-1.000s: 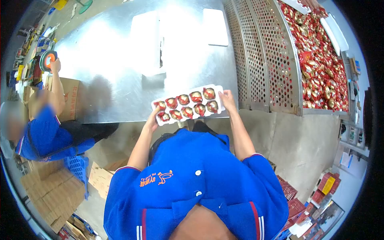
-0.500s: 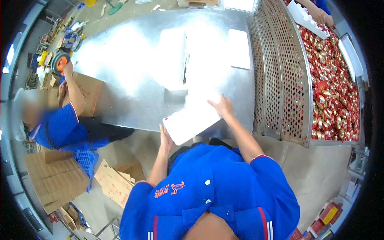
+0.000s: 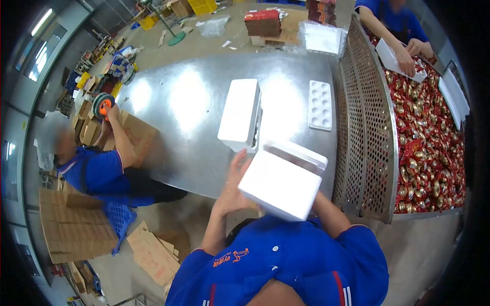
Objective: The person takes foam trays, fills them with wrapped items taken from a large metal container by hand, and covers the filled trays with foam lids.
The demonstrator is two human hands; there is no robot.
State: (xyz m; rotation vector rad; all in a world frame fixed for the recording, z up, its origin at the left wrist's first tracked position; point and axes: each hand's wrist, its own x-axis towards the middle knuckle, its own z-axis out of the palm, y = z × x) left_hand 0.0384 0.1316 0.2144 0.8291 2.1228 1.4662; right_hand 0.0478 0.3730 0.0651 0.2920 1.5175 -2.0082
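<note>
White foam tray (image 3: 279, 187): raised at the desk's (image 3: 186, 153) near edge, long axis slanting down rightward, smooth face upward. Left hand (image 3: 236, 182): fingers spread beside the tray; contact cannot be told. Right hand: behind the tray, finger state undeterminable. Perforated bin (image 3: 366, 137): filled with red-and-gold wrapped pieces (image 3: 426, 171).

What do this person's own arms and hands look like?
Short blue sleeves with pale edges leave both forearms bare. The left hand is bare too, with no glove visible. The right hand is hidden.
</note>
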